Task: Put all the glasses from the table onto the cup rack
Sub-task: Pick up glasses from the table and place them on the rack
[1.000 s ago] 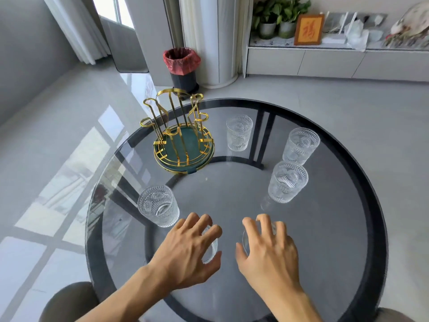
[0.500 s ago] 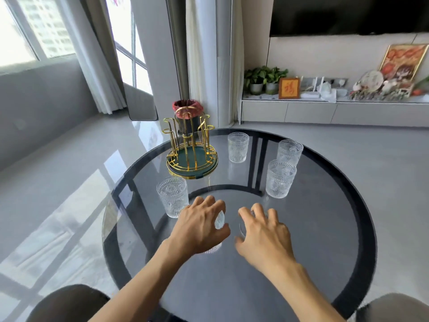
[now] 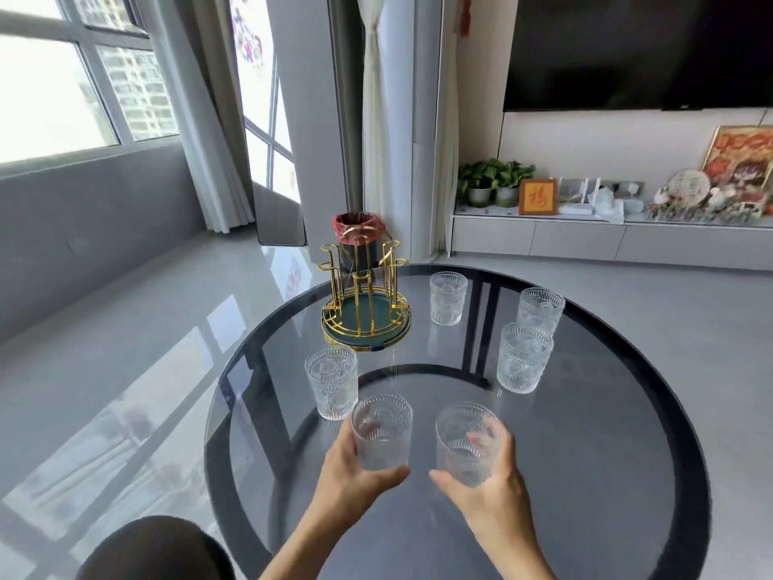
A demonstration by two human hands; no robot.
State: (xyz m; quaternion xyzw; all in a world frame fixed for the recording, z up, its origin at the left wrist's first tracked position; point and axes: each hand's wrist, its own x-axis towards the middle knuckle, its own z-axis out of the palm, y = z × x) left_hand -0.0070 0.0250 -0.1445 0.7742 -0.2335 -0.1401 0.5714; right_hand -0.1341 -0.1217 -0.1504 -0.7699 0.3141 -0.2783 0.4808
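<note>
A gold wire cup rack (image 3: 364,303) with a green tray base stands at the far left of the round dark glass table (image 3: 606,475), with no glass on it. My left hand (image 3: 351,479) grips one clear patterned glass (image 3: 382,433) and my right hand (image 3: 489,491) grips another (image 3: 466,441), both upright and lifted above the table near its front. More glasses stand on the table: one just left of my left hand (image 3: 332,380), one beside the rack (image 3: 447,297) and two at the right (image 3: 539,311) (image 3: 523,357).
A bin with a red liner (image 3: 355,232) stands on the floor behind the rack. A dark rounded chair back (image 3: 154,550) sits at the lower left. A low cabinet with plants and frames runs along the far wall.
Both hands have closed on the two nearest glasses and lifted them off the table. The camera has tilted up, showing more of the room.
</note>
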